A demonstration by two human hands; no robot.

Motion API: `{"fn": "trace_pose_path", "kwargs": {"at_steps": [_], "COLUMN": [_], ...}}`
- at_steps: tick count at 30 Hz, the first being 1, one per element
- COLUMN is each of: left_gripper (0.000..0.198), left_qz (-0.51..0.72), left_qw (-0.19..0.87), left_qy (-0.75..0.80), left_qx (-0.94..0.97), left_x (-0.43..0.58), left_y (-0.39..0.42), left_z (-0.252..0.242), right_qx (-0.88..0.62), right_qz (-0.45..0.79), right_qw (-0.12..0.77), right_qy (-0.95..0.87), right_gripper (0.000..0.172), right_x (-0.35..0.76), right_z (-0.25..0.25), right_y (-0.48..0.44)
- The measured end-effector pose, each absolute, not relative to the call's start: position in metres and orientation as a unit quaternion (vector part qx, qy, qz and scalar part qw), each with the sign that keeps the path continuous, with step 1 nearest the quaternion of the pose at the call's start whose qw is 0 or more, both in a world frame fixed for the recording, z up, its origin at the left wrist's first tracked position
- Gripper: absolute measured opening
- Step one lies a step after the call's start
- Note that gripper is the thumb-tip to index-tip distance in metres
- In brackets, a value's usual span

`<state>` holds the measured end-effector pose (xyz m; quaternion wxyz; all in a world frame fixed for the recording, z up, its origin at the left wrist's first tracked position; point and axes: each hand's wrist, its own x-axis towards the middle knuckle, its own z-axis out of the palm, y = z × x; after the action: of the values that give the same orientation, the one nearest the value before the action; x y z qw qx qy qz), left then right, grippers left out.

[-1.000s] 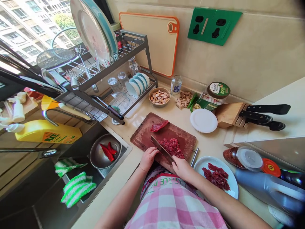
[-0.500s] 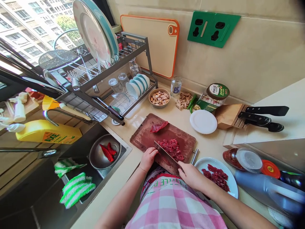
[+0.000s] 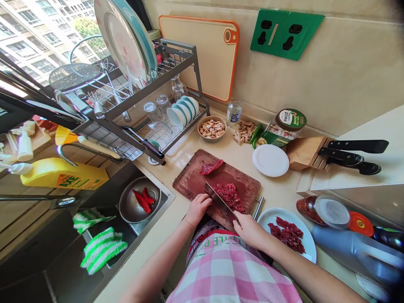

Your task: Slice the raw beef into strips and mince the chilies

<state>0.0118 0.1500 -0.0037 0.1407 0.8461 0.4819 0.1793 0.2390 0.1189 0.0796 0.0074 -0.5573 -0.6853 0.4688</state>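
Cutting board [image 3: 191, 183] mid-surface [image 3: 240, 155], w/ sliced meat pile [image 3: 229, 197] on it; knife [image 3: 217, 200] at pile's 8 o'clock, uncut strip [image 3: 211, 167] at 11. From board: nut bowl [image 3: 211, 139] 12, small plate [image 3: 270, 160] 2, knife block [image 3: 304, 152] 3, meat plate [image 3: 277, 213] 4, sink [image 3: 47, 261] 8, dish rack [image 3: 198, 78] 10.

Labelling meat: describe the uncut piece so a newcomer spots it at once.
Find the brown cutting board beside the sink. On its far part lies one flat red slab. Unlike the chopped pile by the knife, it is whole and alone.
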Motion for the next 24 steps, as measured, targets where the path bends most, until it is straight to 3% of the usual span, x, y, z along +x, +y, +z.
{"fn": "trace_pose_path", "kwargs": {"at_steps": [24], "left_gripper": [0.025], "left_qz": [0.195], "left_qw": [0.145], "left_qy": [0.477], "left_qx": [0.845], "left_x": [0.010], "left_y": [0.151], "left_z": [-0.003], "right_qx": [-0.528], "right_qz": [0.483], "right_qw": [0.017], "right_qy": [-0.698], "right_gripper": [0.024], "right_x": [0.238], "right_z": [0.078], "right_y": [0.130]}}
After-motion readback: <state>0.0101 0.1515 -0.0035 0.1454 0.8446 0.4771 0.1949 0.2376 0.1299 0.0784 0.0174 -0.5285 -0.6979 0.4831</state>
